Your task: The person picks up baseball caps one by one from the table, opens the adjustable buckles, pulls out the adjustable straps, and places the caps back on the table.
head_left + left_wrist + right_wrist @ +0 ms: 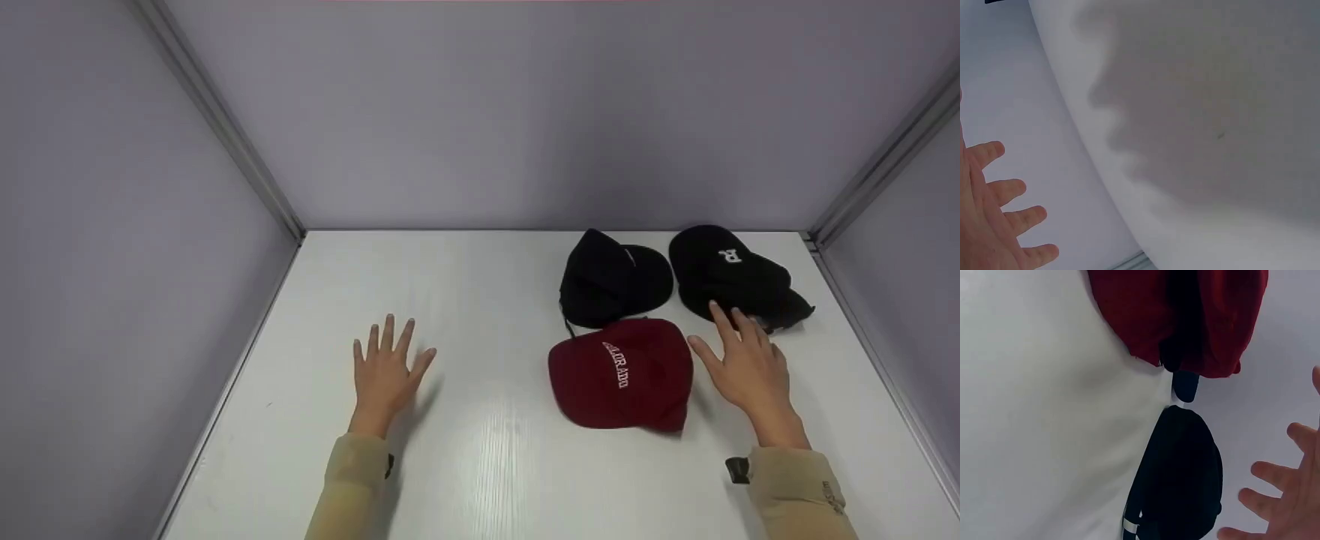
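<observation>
My left hand (385, 379) hovers over the left part of the white table, fingers spread and nothing in it. In the left wrist view its fingers (1024, 219) are stretched out, with a hand-shaped shadow on the tabletop. My right hand (750, 371) is held above the table at the right, fingers extended, holding nothing. Left of it lies a dark red baseball cap (626, 375) with white lettering. Just beyond its fingertips sits a black cap with a white R (724, 270). Another black cap (611, 281) lies behind the red one, its brim pointing right.
The white table (480, 465) is bounded by a pale back wall (480, 112) and by side walls at left (112, 262) and right (900, 225). Grey metal posts stand in the corners. The three caps are grouped on the table's right half.
</observation>
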A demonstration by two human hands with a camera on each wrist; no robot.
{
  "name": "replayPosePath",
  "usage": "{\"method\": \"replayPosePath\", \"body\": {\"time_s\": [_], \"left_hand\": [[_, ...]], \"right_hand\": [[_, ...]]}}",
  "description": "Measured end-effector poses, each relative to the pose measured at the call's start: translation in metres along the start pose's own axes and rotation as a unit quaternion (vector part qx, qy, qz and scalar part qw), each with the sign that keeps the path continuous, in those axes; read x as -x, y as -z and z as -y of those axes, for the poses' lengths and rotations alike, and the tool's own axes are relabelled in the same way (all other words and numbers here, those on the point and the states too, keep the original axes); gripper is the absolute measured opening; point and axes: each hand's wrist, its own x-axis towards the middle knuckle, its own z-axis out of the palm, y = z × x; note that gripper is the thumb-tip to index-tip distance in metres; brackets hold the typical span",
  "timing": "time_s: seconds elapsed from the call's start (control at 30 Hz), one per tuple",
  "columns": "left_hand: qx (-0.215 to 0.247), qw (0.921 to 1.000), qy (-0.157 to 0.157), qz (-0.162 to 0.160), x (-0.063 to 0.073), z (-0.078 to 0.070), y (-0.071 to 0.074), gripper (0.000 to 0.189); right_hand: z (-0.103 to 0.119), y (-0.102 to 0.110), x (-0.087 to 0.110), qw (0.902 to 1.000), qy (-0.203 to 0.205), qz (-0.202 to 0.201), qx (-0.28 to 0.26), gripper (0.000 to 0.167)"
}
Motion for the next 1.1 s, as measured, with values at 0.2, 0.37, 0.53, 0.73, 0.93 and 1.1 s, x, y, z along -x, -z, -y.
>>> {"method": "replayPosePath", "body": {"time_s": [0.2,0.37,0.53,0.73,0.93,1.1], "left_hand": [[0.01,0.9996,-0.025,0.001,0.007,-0.018,-0.009,0.074],[0.013,0.9984,-0.052,0.016,0.011,-0.034,-0.017,0.075],[0.025,0.9961,-0.081,0.024,0.017,-0.053,-0.023,0.074],[0.05,0.9914,-0.119,0.021,0.023,-0.076,-0.028,0.071],[0.07,0.9858,-0.148,0.037,0.031,-0.096,-0.03,0.065],[0.075,0.9821,-0.17,0.032,0.036,-0.111,-0.033,0.059]], "right_hand": [[0.006,-0.006,0.002,0.9986,-0.027,0.042,-0.021,0.073],[0.01,-0.015,0.003,0.9966,-0.042,0.056,-0.044,0.074],[0.013,-0.021,0.003,0.9961,-0.039,0.044,-0.065,0.067],[0.017,-0.026,0.003,0.9941,-0.045,0.036,-0.092,0.05],[0.023,-0.031,0.006,0.9882,-0.061,0.028,-0.138,0.04],[0.033,-0.034,0.008,0.9795,-0.064,0.034,-0.188,0.037]]}}
